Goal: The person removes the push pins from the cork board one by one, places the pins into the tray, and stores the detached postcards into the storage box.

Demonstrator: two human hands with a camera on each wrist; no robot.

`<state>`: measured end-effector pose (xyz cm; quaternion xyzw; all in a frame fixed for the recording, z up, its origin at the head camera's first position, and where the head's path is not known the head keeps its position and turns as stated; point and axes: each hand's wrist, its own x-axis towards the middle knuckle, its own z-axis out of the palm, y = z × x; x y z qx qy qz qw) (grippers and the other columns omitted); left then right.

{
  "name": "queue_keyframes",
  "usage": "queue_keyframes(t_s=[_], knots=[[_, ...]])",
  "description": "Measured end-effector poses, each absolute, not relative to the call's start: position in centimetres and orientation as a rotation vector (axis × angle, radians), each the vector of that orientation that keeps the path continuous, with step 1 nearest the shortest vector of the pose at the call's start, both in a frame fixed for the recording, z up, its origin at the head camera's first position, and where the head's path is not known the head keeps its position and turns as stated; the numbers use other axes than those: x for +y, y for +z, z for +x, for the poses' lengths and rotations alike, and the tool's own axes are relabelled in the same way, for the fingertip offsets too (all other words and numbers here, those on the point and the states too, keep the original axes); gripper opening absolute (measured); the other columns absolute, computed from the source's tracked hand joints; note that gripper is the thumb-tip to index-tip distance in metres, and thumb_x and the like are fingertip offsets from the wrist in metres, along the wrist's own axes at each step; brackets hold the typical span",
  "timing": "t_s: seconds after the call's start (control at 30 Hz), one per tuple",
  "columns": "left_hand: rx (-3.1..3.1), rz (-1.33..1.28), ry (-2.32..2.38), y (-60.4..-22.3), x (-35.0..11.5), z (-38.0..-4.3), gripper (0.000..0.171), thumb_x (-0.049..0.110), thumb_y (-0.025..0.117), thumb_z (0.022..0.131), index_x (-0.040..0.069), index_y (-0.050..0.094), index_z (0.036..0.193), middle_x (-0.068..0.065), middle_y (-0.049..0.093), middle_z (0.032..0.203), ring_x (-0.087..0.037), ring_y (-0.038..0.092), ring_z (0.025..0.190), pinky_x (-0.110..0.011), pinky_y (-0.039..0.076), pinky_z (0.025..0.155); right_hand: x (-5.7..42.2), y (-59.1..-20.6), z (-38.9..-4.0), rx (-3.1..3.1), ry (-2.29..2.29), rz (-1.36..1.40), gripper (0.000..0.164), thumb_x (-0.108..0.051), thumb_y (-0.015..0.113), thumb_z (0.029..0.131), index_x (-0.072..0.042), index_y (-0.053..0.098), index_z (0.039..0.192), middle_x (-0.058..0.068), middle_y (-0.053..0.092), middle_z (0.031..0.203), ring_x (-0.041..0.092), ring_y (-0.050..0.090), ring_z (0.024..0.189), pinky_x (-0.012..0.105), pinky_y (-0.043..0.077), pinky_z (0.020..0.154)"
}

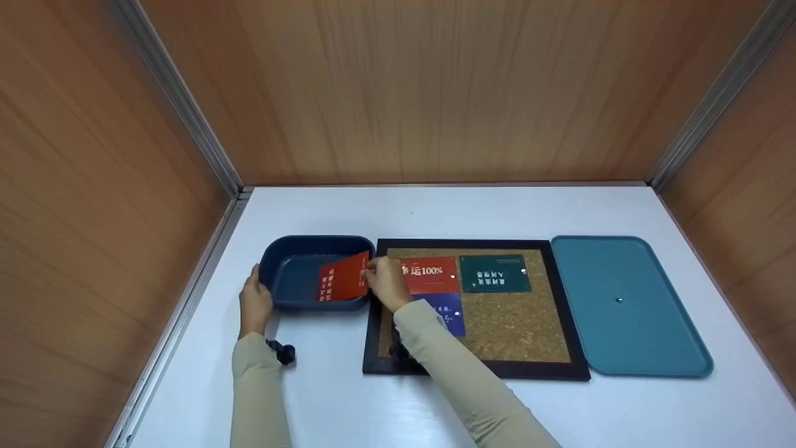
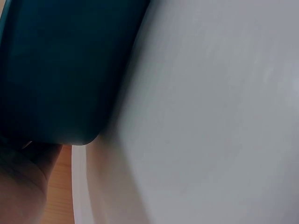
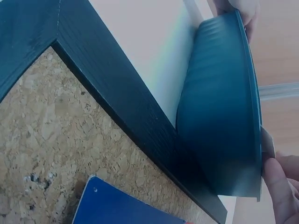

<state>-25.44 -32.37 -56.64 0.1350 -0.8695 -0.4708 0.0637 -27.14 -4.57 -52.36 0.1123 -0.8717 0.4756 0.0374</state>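
A dark blue rectangular tub [image 1: 292, 303] stands at the left of the table. My left hand [image 1: 255, 303] grips its left side at the rim; the left wrist view shows mostly the tub's outer wall [image 2: 60, 70]. With fingertips and thumb, my right hand [image 1: 388, 283] pinches the right edge of a red card [image 1: 342, 278] with white lettering. The card slants over the tub's right part. Beside that hand, a corkboard [image 1: 513, 326] in a dark frame bears another red card [image 1: 429, 283], a blue card [image 1: 451, 308] and a green card [image 1: 494, 281], with pins at their right edges.
A teal tray [image 1: 640, 330] lies right of the corkboard, with one small shiny pin [image 1: 619, 300] on it. The white table [image 1: 329, 398] is enclosed by wood-grain panels [image 1: 435, 93] at the back and sides, joined by metal rails [image 1: 186, 93].
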Motion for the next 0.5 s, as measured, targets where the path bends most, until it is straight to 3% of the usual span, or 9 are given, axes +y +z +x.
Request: queue_keyframes(t_s=[0.5], knots=[[-2.625,0.397,-1.394,-56.75,-32.36,-25.44,0.051,0.001,0.021,0.101,-0.005,0.017,0.151,-0.031,0.023,0.153,-0.041,0.02,0.144,-0.048,0.021,0.119,-4.69,-52.27,-26.66,-2.708,1.507,0.356,0.019,-0.004,0.064,0.09,0.004,0.071,0.105,0.009,0.074,0.088,0.008,0.064,0.069,0.019,0.052,0.058]])
